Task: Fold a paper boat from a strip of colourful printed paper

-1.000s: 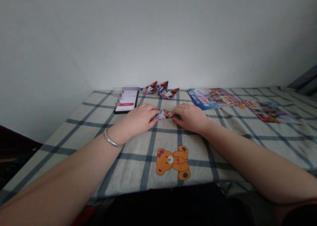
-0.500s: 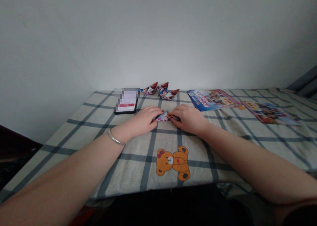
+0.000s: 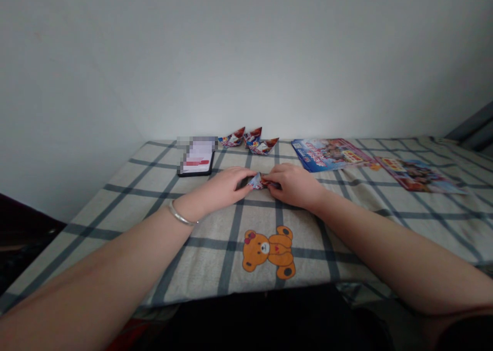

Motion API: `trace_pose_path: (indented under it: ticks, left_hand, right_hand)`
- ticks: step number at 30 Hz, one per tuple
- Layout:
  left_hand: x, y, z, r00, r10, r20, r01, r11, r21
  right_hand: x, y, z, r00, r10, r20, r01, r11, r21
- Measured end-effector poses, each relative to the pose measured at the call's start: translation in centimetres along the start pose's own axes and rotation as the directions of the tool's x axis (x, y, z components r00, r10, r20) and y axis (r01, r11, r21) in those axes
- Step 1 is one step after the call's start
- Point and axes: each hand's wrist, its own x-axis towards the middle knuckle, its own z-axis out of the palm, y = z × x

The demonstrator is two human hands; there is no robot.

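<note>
A small piece of folded printed paper (image 3: 256, 181) is held low over the tablecloth, between both hands. My left hand (image 3: 228, 187), with a silver bangle on its wrist, pinches the paper's left end between thumb and fingers. At the other end, my right hand (image 3: 295, 186) has its fingers closed on the paper and covers part of it. Three folded paper boats (image 3: 264, 145) of the same kind of colourful print stand together beyond the hands, near the wall.
A phone (image 3: 196, 158) with a lit screen lies left of the boats. Printed flyers (image 3: 331, 153) are stacked at the back right, with another flyer (image 3: 418, 175) beside them. A checked tablecloth (image 3: 208, 269) with a bear print covers the table, which meets a white wall (image 3: 246, 58).
My left thumb and fingers have shifted slightly and now pinch the paper more at their tips, with a wider gap behind. My right hand stays nearly in place.
</note>
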Motion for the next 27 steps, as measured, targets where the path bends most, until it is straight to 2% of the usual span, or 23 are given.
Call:
trace_pose_path:
  ticks: [4, 7, 11, 17, 22, 27]
  left_hand:
    - [0.1, 0.3, -0.1, 0.995, 0.088, 0.055, -0.093, 0.992, 0.083]
    - [0.2, 0.5, -0.2, 0.990, 0.113, 0.089, -0.124, 0.984, 0.129]
    - [0.2, 0.5, -0.2, 0.994, 0.101, 0.044, -0.104, 0.993, 0.059]
    - [0.4, 0.7, 0.3, 0.994, -0.088, -0.062, 0.077, 0.985, -0.152]
    - [0.6, 1.1, 0.6, 0.983, -0.146, -0.109, 0.124, 0.974, -0.191]
    - [0.9, 1.9, 0.8, 0.959, -0.250, -0.130, 0.216, 0.949, -0.230]
  right_hand:
    - [0.1, -0.3, -0.2, 0.999, -0.016, 0.041, 0.017, 0.999, -0.041]
    - [0.3, -0.7, -0.3, 0.997, -0.006, 0.075, 0.014, 0.994, -0.106]
    - [0.5, -1.0, -0.2, 0.997, 0.018, 0.072, -0.008, 0.991, -0.135]
    - [0.5, -0.9, 0.1, 0.997, 0.072, -0.004, -0.072, 0.997, -0.028]
    - [0.4, -1.3, 0.1, 0.989, 0.137, -0.055, -0.131, 0.985, 0.115]
    - [0.4, -2.0, -0.1, 0.980, 0.195, -0.042, -0.184, 0.964, 0.191]
